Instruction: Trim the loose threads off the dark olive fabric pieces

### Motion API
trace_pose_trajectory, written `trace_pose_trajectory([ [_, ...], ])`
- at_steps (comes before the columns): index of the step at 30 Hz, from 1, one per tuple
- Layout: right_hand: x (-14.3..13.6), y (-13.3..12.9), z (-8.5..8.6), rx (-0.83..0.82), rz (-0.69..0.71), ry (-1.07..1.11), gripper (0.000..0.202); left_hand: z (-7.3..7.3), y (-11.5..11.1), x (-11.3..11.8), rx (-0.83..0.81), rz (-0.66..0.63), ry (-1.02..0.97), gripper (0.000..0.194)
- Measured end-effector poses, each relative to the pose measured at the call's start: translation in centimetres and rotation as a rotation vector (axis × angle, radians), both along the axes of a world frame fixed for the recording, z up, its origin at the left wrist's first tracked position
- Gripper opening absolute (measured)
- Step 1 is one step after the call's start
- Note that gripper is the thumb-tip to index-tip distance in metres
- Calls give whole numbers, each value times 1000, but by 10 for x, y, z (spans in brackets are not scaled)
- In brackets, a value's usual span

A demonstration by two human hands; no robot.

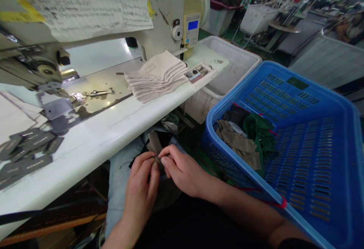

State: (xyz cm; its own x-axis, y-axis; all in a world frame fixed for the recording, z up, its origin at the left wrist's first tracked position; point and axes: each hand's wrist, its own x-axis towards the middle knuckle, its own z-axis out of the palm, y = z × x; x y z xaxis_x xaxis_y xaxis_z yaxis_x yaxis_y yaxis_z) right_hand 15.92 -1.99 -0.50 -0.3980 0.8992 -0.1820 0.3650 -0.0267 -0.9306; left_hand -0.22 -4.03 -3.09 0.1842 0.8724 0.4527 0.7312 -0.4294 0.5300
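My left hand and my right hand meet over my lap, below the table's front edge. The left thumb and fingers are closed on a grey-brown fabric piece, whose strip-like end sticks up beyond the fingertips. My right fingers pinch close against the left fingertips; what lies between them is too small to make out. Dark cloth and light blue denim lie under the hands. On the table above, a fanned stack of beige fabric pieces sits to the right of the sewing machine's needle area.
Dark labels lie in a loose heap at the table's left. A blue plastic basket with green and brown cloth scraps stands close on my right. Behind it is a white bin. Small tools rest in a table tray.
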Motion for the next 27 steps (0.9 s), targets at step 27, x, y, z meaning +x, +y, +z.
trace_pose_trajectory([
  [27, -9, 0, -21, -77, -220, 152, 9, -2, -6, 5, -74, 23, -51, 17],
])
